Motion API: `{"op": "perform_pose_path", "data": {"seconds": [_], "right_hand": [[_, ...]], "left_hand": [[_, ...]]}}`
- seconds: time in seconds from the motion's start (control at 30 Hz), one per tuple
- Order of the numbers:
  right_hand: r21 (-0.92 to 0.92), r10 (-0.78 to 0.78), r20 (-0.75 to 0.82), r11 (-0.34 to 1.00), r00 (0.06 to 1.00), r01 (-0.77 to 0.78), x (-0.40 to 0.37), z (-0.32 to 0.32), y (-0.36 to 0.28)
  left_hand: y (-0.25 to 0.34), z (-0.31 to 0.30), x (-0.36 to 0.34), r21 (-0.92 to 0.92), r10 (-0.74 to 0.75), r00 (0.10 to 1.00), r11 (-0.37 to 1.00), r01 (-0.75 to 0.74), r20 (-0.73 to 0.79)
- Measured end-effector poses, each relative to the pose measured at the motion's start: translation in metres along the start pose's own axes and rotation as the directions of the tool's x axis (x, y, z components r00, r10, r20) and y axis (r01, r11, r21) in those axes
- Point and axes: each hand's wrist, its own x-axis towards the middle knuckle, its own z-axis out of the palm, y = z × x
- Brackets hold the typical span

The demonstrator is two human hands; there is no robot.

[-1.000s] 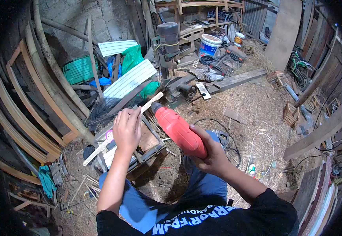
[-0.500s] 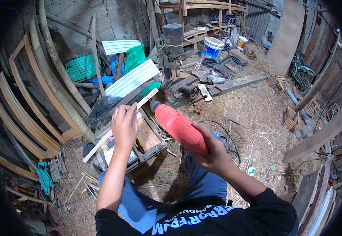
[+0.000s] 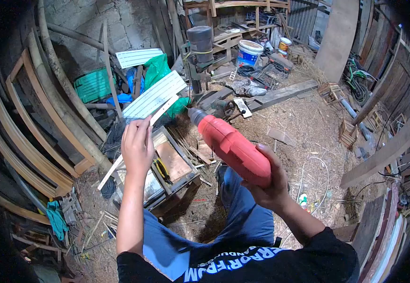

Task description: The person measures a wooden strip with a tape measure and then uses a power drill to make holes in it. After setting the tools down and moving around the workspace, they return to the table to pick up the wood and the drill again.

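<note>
While the right hand (image 3: 272, 183) is gripping the red drill (image 3: 233, 147) from behind | left hand (image 3: 138, 145) is pinching the wooden strip (image 3: 164, 109) left of it | strip is looking light, stiff, best held mid-length; drill is looking heavier, handle-held

The shirt (image 3: 304, 265) at six o'clock reads, upside down, "ERROR FROM", creased, and smaller "BANDU", its end unclear. The bucket's label (image 3: 247, 58), one o'clock, is illegible.
</note>
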Motion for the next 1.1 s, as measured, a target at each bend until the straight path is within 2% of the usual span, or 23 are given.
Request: {"op": "perform_pose_path", "data": {"seconds": [0.2,0.6,0.8,0.9,1.1], "right_hand": [[-0.078,-0.120,-0.038,0.990,0.992,0.117,-0.004,0.000,-0.003],[-0.128,-0.142,-0.036,0.982,0.989,0.136,-0.005,0.013,-0.010],[-0.114,-0.144,-0.023,0.984,0.989,0.140,-0.004,0.020,-0.011],[-0.048,-0.135,-0.022,0.990,0.991,0.134,-0.004,0.027,-0.008],[-0.083,-0.136,-0.010,0.987,0.991,0.135,0.001,0.032,-0.015]], "left_hand": [[0.006,-0.002,0.008,-0.012,0.060,0.998,0.998,-0.060,0.004],[0.005,-0.002,0.004,-0.011,0.084,0.996,0.996,-0.084,0.024],[0.002,-0.007,0.003,-0.004,0.092,0.995,0.996,-0.092,0.028],[0.000,-0.010,0.003,-0.006,0.091,0.995,0.996,-0.091,0.031],[-0.003,-0.017,0.003,0.019,0.095,0.994,0.995,-0.096,0.045]]}}
